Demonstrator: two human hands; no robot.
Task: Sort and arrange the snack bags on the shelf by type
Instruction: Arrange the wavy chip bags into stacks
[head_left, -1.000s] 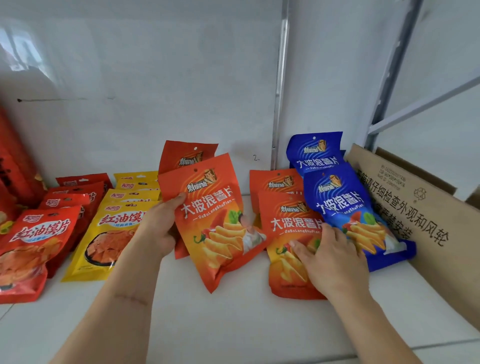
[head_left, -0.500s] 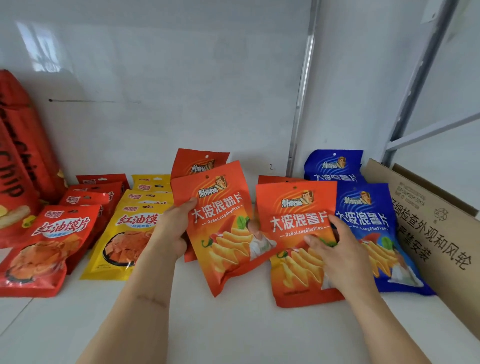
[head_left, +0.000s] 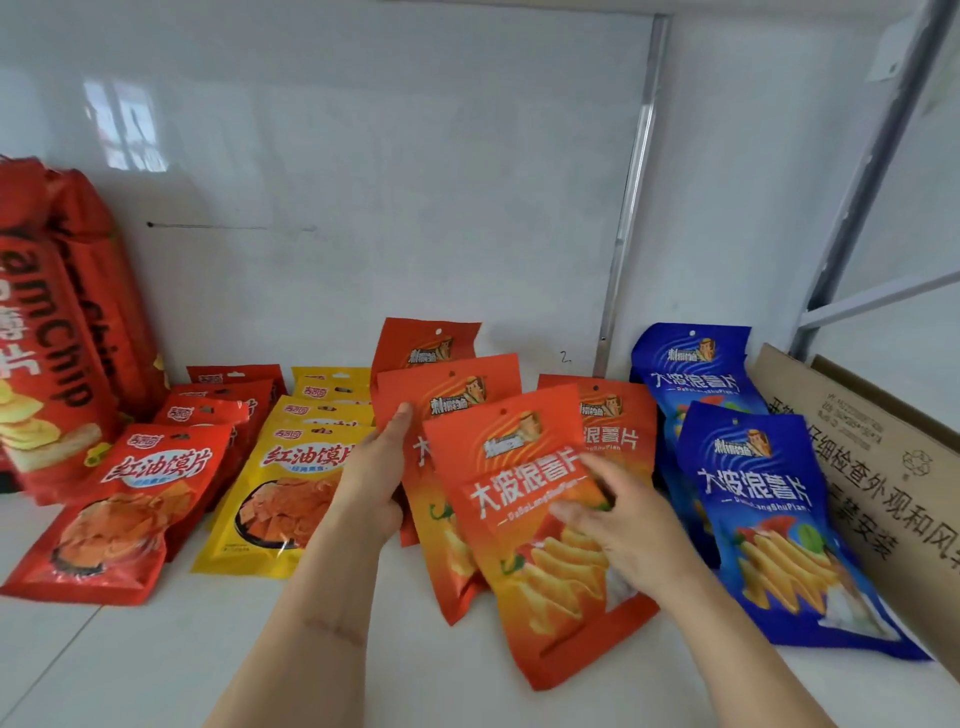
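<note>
Two orange potato-chip bags overlap in the middle of the white shelf. My left hand grips the rear orange bag by its left edge. My right hand holds the front orange bag by its right side, with the thumb on its face, laid partly over the rear one. Another orange bag stands behind them, and one more orange bag lies to the right. Two blue bags of the same brand lie further right.
Rows of yellow bags and small red bags lie to the left. Tall red yam-chip bags stand at the far left. A cardboard box leans at the right edge. A white wall backs the shelf.
My right hand has lifted its orange bag and carried it left, so it now overlaps the bag in my left hand. The view has shifted left, showing the tall red bags.
</note>
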